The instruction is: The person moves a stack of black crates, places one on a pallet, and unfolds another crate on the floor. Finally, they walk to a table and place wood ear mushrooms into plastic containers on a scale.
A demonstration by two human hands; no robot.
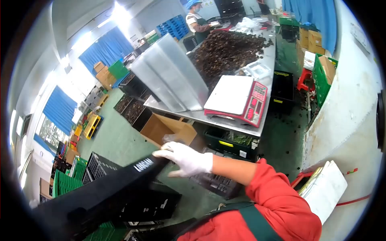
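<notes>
My right hand (183,158), in a white glove, grips the near end of a long black plastic crate (108,188) with white lettering on its side. The crate is held up, tilted, above other black crates (150,203). At its far left end a small pale patch (33,204) shows, perhaps part of my left hand; its fingers cannot be made out. Just beyond my right hand stands an open cardboard box (161,126) with clear plastic at its edge.
On the metal table (193,115) stand a red and white scale (237,98), stacked clear plastic trays (171,74) and a heap of dark brown pieces (229,50). A co-worker (197,22) stands behind. Black bins (229,144) sit under the table; a white wall (341,120) rises at right.
</notes>
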